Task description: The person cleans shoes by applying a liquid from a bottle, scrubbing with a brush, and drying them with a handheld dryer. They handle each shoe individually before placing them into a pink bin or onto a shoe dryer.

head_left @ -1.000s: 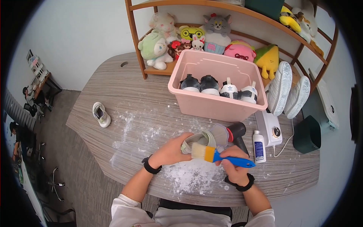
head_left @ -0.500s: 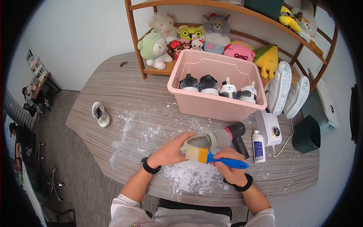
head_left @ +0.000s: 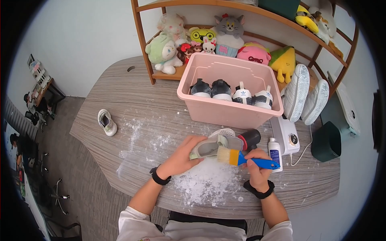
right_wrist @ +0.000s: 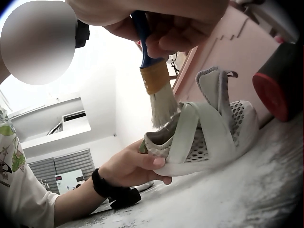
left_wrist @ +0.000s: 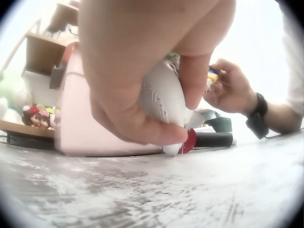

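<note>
My left hand (head_left: 185, 156) grips a small light-grey mesh shoe (head_left: 226, 134) by its heel, low over the powder-strewn table. In the right wrist view, the thumb lies along the side of the shoe (right_wrist: 209, 140), below a pale strap. Between the thumb and fingers of my right hand (head_left: 257, 166) is a paint brush (head_left: 261, 162) with a blue handle, yellow band and cream bristles. Its bristles (right_wrist: 163, 108) point down right at the shoe's opening. A matching small shoe (head_left: 107, 122) stands off to the left on the table.
White powder (head_left: 205, 182) covers the table before me. Beyond the shoe lie a black-and-red hair dryer (head_left: 251, 139), a white bottle (head_left: 274, 156) and a white device (head_left: 288, 136) carrying two white shoes. Behind stands a pink bin (head_left: 225, 114) with several shoes, then a shelf (head_left: 145, 52) of plush toys.
The shoe has turned in my left hand, so its mesh toe now shows toward the bin. My right hand first shifted left, then right and slightly away with the brush.
</note>
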